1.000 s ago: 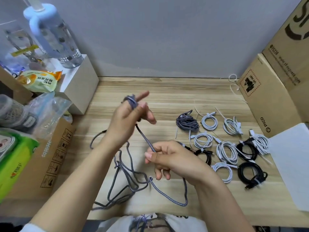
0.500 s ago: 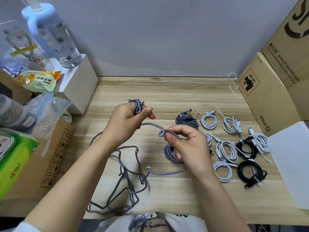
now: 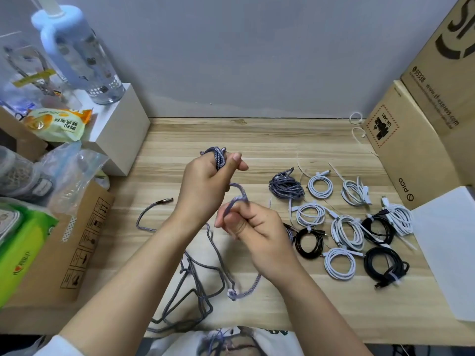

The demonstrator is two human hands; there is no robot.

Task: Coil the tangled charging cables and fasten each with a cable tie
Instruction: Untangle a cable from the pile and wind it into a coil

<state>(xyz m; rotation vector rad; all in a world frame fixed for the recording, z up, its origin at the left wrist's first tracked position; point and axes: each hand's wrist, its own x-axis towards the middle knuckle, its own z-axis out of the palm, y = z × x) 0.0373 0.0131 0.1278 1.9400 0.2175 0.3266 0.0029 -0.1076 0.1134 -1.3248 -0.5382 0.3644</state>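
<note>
Two hands on one braided cable (image 3: 199,274): I see left hand (image 3: 203,186) gripping wound loops, right hand (image 3: 253,227) pinching the next strand; its tangled slack lies on the surface (image 3: 257,140).

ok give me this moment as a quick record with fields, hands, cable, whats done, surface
left hand: left hand raised, grip round a bunch of coils of the grey braided cable
right hand: right hand pinches a stretch of the same cable
loose part: slack lies tangled on the wooden table, metal plug end free
done: grey bundle, white bundles and black bundles lie coiled at right
tie on held cable: none visible
</note>
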